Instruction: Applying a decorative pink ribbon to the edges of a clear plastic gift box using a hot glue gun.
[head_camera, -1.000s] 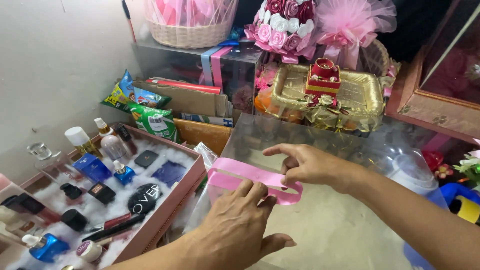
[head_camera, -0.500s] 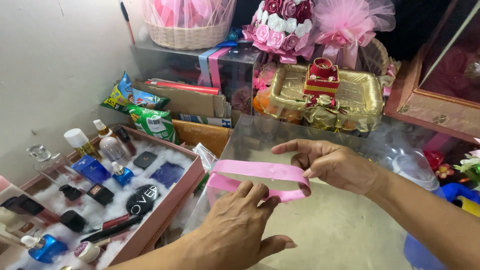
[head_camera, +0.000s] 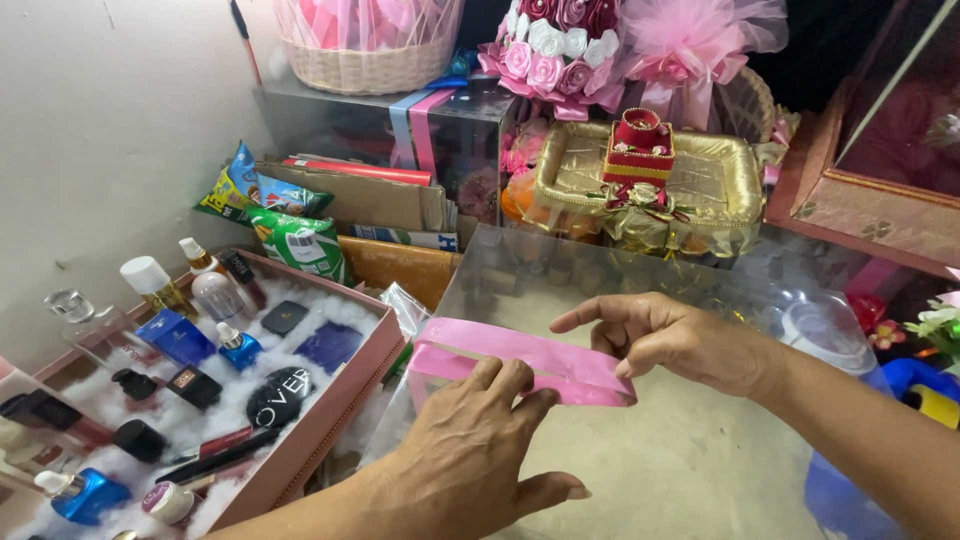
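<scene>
— What are the two hands doing?

— Both are on a pink ribbon (head_camera: 520, 362) that lies folded in a flat loop on top of a clear plastic box (head_camera: 640, 300). The left hand (head_camera: 470, 455) presses its fingertips down on the near band of the ribbon, fingers spread and not clenched. The right hand (head_camera: 668, 335) pinches the ribbon's right end between thumb and fingers, with the forefinger stretched out to the left above it.

— And where does the ribbon sit on the box?

— Across its near left part, running from the left edge towards the middle.

— What is around them?

— To the left a pink tray (head_camera: 320, 430) lined with white fluff holds bottles, small dark cases and a blue bottle (head_camera: 85, 495). Behind it are green snack bags (head_camera: 300, 240) and a cardboard box (head_camera: 370, 195). Further back stand a wicker basket (head_camera: 370, 60), a bunch of pink and white cloth roses (head_camera: 550, 45) and a gold tray (head_camera: 690, 180) with a small red box (head_camera: 640, 145) on it. A blue bottle cap (head_camera: 915, 375) shows at the far right.
</scene>
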